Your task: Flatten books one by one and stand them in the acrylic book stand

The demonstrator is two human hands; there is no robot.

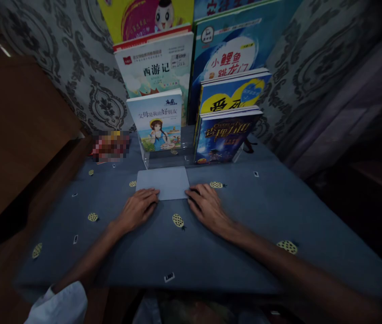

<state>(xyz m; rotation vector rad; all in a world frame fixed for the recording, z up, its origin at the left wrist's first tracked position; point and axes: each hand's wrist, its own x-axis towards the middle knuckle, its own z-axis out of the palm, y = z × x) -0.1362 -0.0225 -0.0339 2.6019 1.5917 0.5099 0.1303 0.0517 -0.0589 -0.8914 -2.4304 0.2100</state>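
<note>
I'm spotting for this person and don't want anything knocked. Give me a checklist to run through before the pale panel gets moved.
1. Left hand at the pale panel: ok, fingers at its near left corner.
2. Right hand at the panel: ok, fingertips by its right edge, near the closer corner.
3. Panel flat on the tablecloth: ok, it looks flat.
4. Firm grip: cannot tell, the undersides of the fingers are hidden.
5. Clearance to the clear stand beyond the panel: cannot tell, they look very close.
6. White-covered book and dark blue book standing up: ok, both do.
</note>
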